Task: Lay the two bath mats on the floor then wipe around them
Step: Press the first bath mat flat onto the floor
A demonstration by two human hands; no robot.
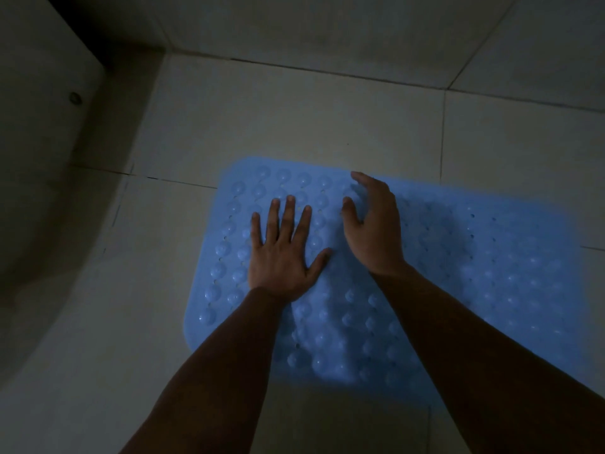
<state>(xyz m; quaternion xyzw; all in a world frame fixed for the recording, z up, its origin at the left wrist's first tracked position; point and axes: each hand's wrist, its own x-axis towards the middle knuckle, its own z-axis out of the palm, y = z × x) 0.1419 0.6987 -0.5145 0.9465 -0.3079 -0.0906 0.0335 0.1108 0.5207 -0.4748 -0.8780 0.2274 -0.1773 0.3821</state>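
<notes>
A light blue rubber bath mat [474, 273] with rows of round bumps and small holes lies flat on the pale tiled floor [294, 119]. My left hand [281, 250] rests palm down on the mat's left part, fingers spread. Just to its right, my right hand [373, 221] hovers at the mat's far edge with fingers slightly curled, holding nothing. Only one mat is in view. The room is dim.
A curved white fixture [42, 198] with a small round metal fitting [75, 98] fills the left side. A tiled wall [327, 24] rises beyond the floor at the top. Bare floor tiles surround the mat on the left and far sides.
</notes>
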